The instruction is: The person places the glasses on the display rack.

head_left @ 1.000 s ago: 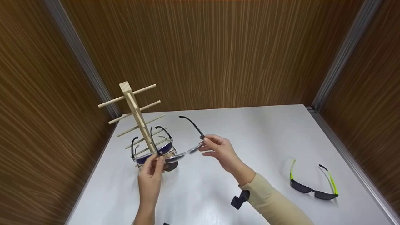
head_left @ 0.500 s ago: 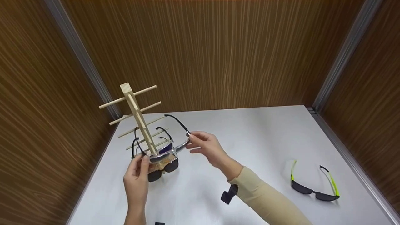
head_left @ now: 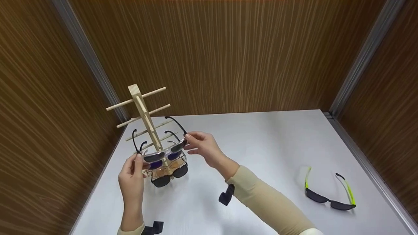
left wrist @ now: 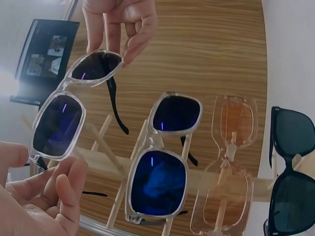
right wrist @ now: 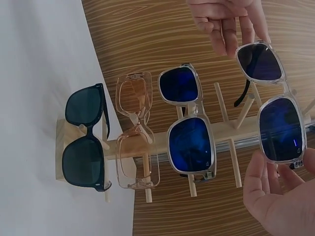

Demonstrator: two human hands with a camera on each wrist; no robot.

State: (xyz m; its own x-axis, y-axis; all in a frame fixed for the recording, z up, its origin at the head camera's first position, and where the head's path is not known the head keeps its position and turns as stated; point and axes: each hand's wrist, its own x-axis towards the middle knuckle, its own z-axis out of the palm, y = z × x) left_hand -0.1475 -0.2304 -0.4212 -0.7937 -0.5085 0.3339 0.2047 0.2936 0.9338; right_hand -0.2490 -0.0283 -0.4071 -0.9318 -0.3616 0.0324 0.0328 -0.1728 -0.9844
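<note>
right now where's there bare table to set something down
The white table is bare between the right sleeve and yellow-green sunglasses, and behind them to the wood-grain back panel. It's crowded around the wooden rack, with three pairs mounted and a clear-framed pair held beside them.

Place type: small three-sided booth, looks like a recording or lab station; wider building can't be told
Back wall: wood-grain panel (head_left: 235,49), brown, streaked
Side walls: same wood-grain finish, left panel (head_left: 36,114) and right panel (head_left: 388,98)
Corners: grey metal strip (head_left: 89,58) on left, matching strip (head_left: 363,55) on right, modular build
Counter: white counter (head_left: 261,140), smooth top, metal rail (head_left: 365,163) along right edge
Shop-like bit: wooden display rack (head_left: 144,112) with sunglasses on it
Lab-like bit: black wrist camera mount (head_left: 226,195) at right sleeve (head_left: 264,199)
Electronics: dark screen (left wrist: 47,61) with small image panes, left wrist view, content too small to read
Light: bright glare (left wrist: 7,81) beside screen
</note>
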